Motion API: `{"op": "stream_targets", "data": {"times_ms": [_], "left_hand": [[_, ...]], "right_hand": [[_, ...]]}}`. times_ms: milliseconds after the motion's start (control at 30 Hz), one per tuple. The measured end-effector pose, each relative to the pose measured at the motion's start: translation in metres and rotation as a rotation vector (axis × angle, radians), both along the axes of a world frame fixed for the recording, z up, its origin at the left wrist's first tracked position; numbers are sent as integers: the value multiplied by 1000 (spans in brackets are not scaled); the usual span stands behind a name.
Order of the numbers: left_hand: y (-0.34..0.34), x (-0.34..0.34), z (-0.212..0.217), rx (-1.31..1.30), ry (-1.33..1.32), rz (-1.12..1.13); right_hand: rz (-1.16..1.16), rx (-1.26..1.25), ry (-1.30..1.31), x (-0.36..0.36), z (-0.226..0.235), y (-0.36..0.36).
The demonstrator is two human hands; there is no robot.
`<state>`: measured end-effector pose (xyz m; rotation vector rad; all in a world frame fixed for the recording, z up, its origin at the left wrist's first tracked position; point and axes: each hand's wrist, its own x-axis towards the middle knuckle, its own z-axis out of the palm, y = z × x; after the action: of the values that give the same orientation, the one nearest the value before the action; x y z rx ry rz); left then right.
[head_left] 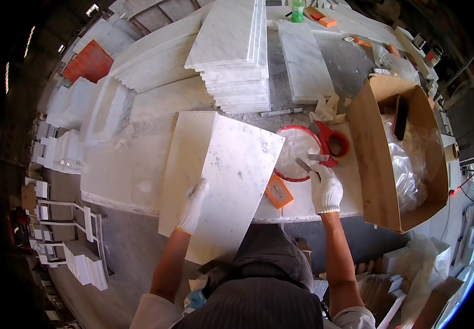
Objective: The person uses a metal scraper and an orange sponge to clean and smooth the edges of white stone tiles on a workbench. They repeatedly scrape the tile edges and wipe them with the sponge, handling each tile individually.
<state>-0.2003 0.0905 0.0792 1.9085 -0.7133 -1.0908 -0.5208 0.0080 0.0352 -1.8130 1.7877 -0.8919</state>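
Observation:
My left hand (194, 207), in a white knit glove, grips the edge of a white marble slab (242, 164) with grey veining. The slab lies tilted over the front edge of the table, beside a paler marble strip (185, 159). In its white glove, my right hand (326, 189) closes around a small metal scraper blade (302, 165). That blade is over a round red-rimmed tub (279, 176) of white paste (298, 147). Against the tub's right side sits a red tape dispenser (340, 146). An orange box (278, 192) lies just in front of the tub.
Stacked marble slabs (237, 82) rise behind the work, with a single slab (305, 63) to their right. An open cardboard box (368, 159) with clear plastic stands at the right. A marker (282, 112) and a crumpled glove (327, 109) lie behind the tub.

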Motion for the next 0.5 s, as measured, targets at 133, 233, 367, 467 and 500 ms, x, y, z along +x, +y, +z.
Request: {"op": "stream_targets", "data": {"times_ms": [133,233,367,467,500], "left_hand": [[3,15,-11,28,36,-45],[6,-2,-3,-57,-60,-21],[10,-9,2,40,-61,16],[13,-6,-5,35,-46,8],[13,-7,-7,30,-49,11]], "right_hand": [[24,16,-109,0,-4,-3],[50,23,-111,4,-16,-10],[74,76,-82,9,-25,-17],[81,107,-150,10,-31,-19],[79,137,-204,9,-38,-20]]}}
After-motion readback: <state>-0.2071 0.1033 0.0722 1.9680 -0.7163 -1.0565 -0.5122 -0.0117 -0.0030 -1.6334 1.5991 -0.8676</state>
